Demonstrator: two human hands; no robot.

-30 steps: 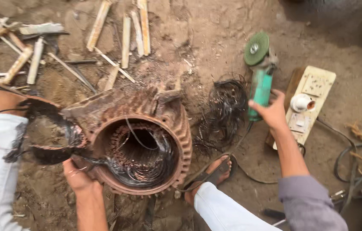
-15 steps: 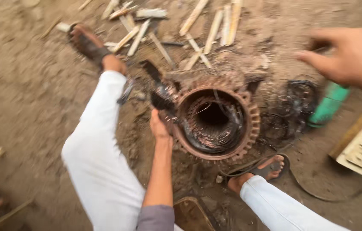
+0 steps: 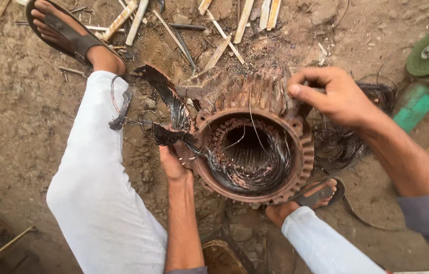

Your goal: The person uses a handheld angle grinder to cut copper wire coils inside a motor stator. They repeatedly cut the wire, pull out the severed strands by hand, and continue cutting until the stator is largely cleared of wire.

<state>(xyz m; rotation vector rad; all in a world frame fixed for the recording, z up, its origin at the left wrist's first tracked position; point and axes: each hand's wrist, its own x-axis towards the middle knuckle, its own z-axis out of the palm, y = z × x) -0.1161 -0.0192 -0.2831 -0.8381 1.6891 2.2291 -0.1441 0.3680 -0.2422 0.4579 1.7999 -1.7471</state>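
Motor stator housing: centre, on dirt ground, between the feet.
Left hand: closed on blackened winding wires at housing's left rim.
Right hand: fingers curled, gripping housing's far-right rim.
Angle grinder: far right.

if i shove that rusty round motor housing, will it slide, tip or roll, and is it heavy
The motor housing looks like thick ribbed cast metal, so it is probably heavy for its size. It lies flat, open end up, on loose dirt, so it would likely drag rather than roll. The wire bundle spilling over its rim by the left hand looks floppy and may snag.
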